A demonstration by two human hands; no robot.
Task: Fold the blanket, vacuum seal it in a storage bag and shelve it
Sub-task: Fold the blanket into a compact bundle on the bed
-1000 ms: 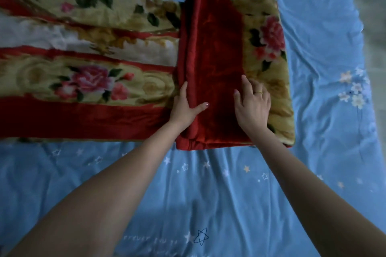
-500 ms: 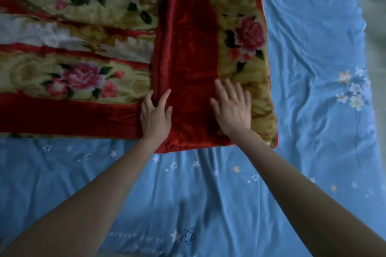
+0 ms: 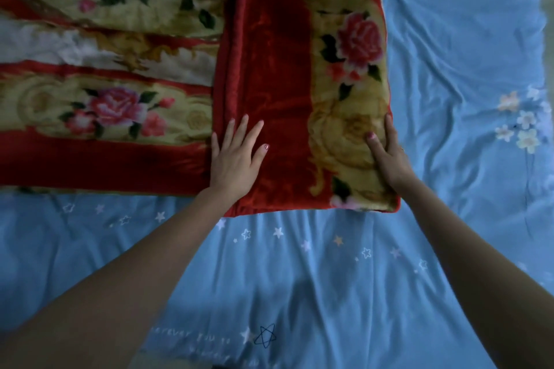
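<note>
Nearest me is the blue bed sheet [image 3: 299, 278] with its small stars, and my two forearms reach out over it. My left hand [image 3: 235, 156] lies flat with the fingers spread on the red band of the blanket [image 3: 269, 84], right at the left edge of the folded stack. My right hand [image 3: 389, 156] rests on the stack's right edge, thumb on top; its other fingers run along that edge, and in this dim light I can't tell whether they curl under the layers. Neither hand lifts anything, as far as I can see.

Beyond the hands, the folded part sits as a thick block, red on the left and gold with a rose on the right. To its left a long flat stretch of the blanket [image 3: 105, 84] extends across the bed and out of view.

I judge the folding to be partway through: one end is doubled over, the long tail is not yet folded in. I see no storage bag, vacuum or shelf, so sealing and shelving are all to come.
</note>
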